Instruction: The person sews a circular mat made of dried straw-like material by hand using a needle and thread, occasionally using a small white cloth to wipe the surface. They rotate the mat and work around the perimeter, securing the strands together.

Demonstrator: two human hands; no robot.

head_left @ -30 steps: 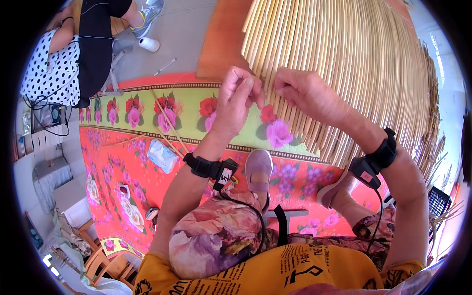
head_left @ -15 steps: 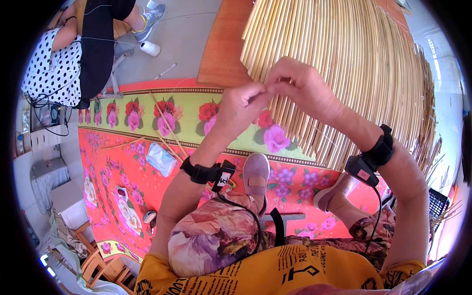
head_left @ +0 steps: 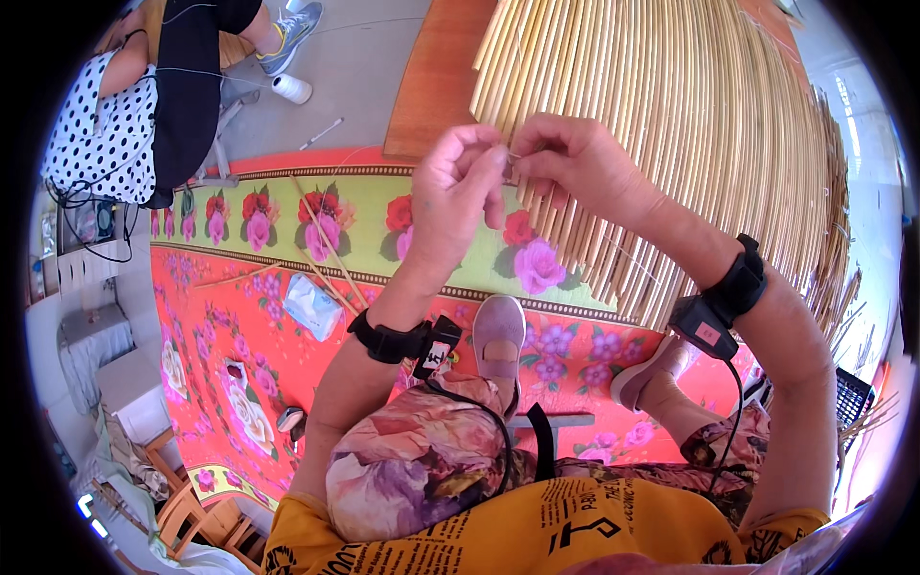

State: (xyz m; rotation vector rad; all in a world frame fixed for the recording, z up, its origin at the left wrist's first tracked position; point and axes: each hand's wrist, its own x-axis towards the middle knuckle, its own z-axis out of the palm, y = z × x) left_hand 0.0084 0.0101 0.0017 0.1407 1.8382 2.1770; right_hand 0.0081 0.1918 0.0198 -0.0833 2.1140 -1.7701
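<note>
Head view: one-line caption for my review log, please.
Both hands, left hand and right hand, pinch a thin thread together above a mat of pale reeds, over a floral floor cloth.

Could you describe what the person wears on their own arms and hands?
Both forearms are bare, with no gloves or sleeves. The left hand has a black wrist strap with a small black device and a thin black cable. The right hand has a black wristband with a black box bearing a pink patch, also cabled.

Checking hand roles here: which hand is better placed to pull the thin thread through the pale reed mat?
Probably right hand: it rests over the pale reed mat, while left hand pinches beside its edge.
</note>
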